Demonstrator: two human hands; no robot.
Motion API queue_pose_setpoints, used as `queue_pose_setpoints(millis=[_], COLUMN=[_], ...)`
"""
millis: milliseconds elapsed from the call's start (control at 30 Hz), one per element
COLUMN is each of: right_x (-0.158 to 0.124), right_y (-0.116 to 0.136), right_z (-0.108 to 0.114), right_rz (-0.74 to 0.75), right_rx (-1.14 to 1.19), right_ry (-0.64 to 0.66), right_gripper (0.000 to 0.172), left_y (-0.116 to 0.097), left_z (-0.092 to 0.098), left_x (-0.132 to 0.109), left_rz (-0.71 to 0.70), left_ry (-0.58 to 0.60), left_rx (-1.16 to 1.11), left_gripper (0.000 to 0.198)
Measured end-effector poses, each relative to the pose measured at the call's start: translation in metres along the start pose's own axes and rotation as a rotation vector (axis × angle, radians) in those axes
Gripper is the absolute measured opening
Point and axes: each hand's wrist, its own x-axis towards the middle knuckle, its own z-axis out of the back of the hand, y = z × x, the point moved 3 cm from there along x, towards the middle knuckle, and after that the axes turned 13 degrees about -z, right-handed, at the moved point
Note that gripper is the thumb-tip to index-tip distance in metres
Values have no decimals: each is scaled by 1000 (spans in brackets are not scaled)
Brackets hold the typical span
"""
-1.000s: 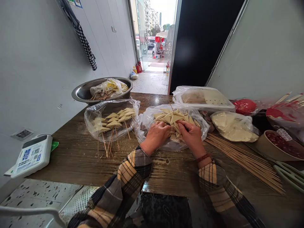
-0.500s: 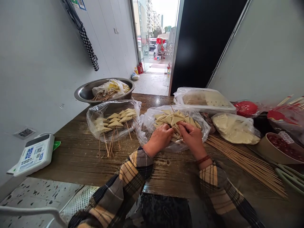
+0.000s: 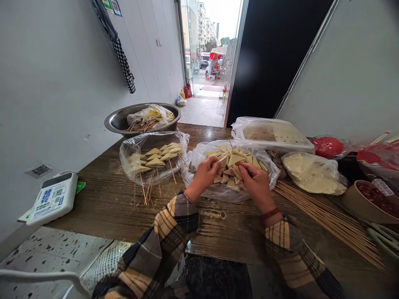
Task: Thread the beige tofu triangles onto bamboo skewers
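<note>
My left hand (image 3: 205,174) is closed in a pinch on a beige folded triangle (image 3: 222,162) that looks like tofu sheet. My right hand (image 3: 256,181) pinches a thin wooden skewer (image 3: 230,144), whose tip stands up above a tofu triangle (image 3: 236,158) threaded on it. Its lower end is hidden by my fingers. Both hands are over an opened clear plastic bag (image 3: 199,152) full of loose tofu triangles (image 3: 231,181). To the left, a second plastic bag (image 3: 127,154) carries skewered tofu triangles (image 3: 155,158), their sticks pointing toward me.
A bundle of bare skewers (image 3: 330,220) lies at right. Beyond it are a bagged pale stack (image 3: 313,172), a tub of red contents (image 3: 352,199) and a wrapped white tray (image 3: 277,132). A steel basin (image 3: 114,121) stands back left, a white device (image 3: 54,199) at the left edge.
My left hand has moved left, away from the right hand, and now has a tofu triangle in its fingers. My right hand keeps hold of the skewer. The view has shifted slightly.
</note>
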Motion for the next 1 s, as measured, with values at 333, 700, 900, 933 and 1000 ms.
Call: queue_pose_setpoints(millis=[333,700,900,933,1000], right_x=[-4,-7,-9,-9,-10], right_y=[-2,2,4,3,4], right_z=[-5,-7,-10,-11,-12], right_rz=[-3,4,50,65,107], right_rx=[0,-27,-64,-74,-86], right_ry=[79,99,179,193,208], right_gripper=[36,36,34,33,30], left_y=[-2,0,2,1,0], left_z=[16,20,23,24,25], left_x=[3,3,3,3,4], left_rz=[189,140,197,199,206], left_ry=[-244,-359,-401,-400,-402], left_rx=[-722,-592,-765,-781,-816], left_gripper=[28,22,27,26,24])
